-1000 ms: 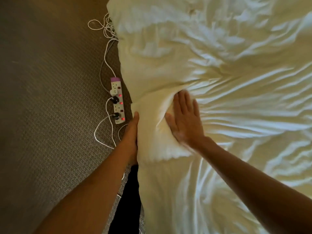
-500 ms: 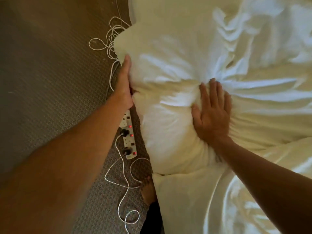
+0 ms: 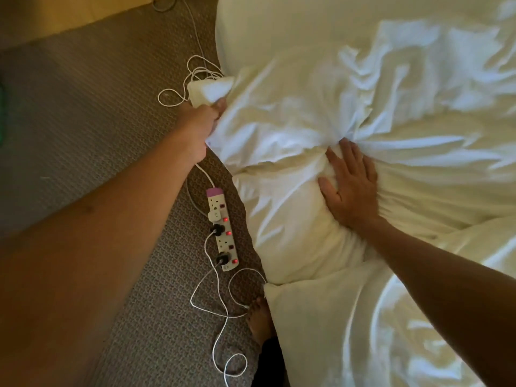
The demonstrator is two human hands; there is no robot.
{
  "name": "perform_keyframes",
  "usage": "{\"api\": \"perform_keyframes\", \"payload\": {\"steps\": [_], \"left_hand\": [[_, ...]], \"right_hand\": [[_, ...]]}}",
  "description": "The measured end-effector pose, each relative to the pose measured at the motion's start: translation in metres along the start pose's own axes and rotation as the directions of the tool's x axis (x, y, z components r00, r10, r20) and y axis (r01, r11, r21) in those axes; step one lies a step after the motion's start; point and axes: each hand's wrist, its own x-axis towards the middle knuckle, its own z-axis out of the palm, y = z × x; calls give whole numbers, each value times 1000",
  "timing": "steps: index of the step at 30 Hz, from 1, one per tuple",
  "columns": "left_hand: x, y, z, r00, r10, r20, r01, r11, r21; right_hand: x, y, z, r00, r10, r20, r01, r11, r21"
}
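A white duvet (image 3: pixel 391 113) lies crumpled over the bed, its folded edge bulging toward the bed's left side. My left hand (image 3: pixel 199 127) grips a bunched corner of the duvet (image 3: pixel 208 90) at the bed's edge, fingers curled into the cloth. My right hand (image 3: pixel 349 185) lies flat on the puffy fold of the duvet, fingers straight and spread, pressing it down. A white pillow (image 3: pixel 273 32) shows at the head of the bed, partly under the duvet.
A white power strip (image 3: pixel 222 229) with red lit switches and black plugs lies on the brown carpet (image 3: pixel 83 121) beside the bed. White cables (image 3: pixel 215 305) loop around it. My bare foot (image 3: pixel 259 319) stands at the bed's edge.
My left hand has gone from resting against the duvet's side to gripping its corner farther up. The right hand stays pressed flat on the fold. The view has shifted toward the bed's head.
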Motion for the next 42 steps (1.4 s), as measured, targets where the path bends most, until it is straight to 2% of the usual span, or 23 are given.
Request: {"api": "perform_keyframes", "payload": {"steps": [2,4,5,7,10,12,17,20,23,26,28,30,32,34,36,38,40,42], "left_hand": [[-41,3,-11,995,77,62,-79,997,28],[-91,1,-21,972,199,128,-207,977,52],[-119,-1,-23,952,265,152,-278,958,75],[-169,-8,-26,909,372,190,-399,907,136],[-260,-23,-27,822,449,349,-530,829,181],[-316,-38,-27,759,484,435,-613,756,229],[-423,-86,-27,649,547,529,-748,588,309],[-488,-111,-24,602,591,537,-797,486,358],[-547,-132,-22,532,632,564,-847,384,368],[-594,-155,-25,406,638,655,-912,240,331],[-615,-170,-27,329,614,717,-943,166,290],[-623,-185,-26,266,583,768,-960,84,268],[-627,-196,-22,171,516,839,-976,-26,215],[-631,-203,-18,92,418,904,-989,-71,133],[-633,-209,-14,74,334,940,-995,-41,93],[-634,-219,-13,127,282,951,-992,45,120],[-631,-231,-17,210,262,942,-975,122,184],[-622,-239,-27,341,212,916,-928,234,291]], "right_hand": [[3,-1,-15,994,30,107,-40,995,88],[3,-8,-41,967,92,238,-160,944,287],[-2,-15,-59,947,130,294,-252,866,431],[-21,-31,-94,904,222,366,-422,597,682],[-79,-47,-167,803,260,536,-594,284,753],[-121,-52,-214,734,293,612,-669,158,726],[-227,-61,-304,681,354,641,-716,139,684],[-286,-71,-341,663,330,673,-743,179,645],[-340,-82,-365,644,357,676,-754,147,640],[-401,-84,-378,634,403,660,-752,122,648],[-440,-85,-379,610,426,668,-757,65,650],[-468,-86,-374,557,444,702,-769,-42,638],[-490,-85,-368,508,481,714,-768,-123,629],[-509,-81,-361,464,555,690,-751,-167,639],[-524,-73,-354,435,624,649,-735,-171,656],[-538,-66,-347,401,670,625,-720,-190,667],[-551,-60,-340,352,711,608,-700,-230,676],[-564,-58,-333,294,746,598,-685,-272,676]]}}
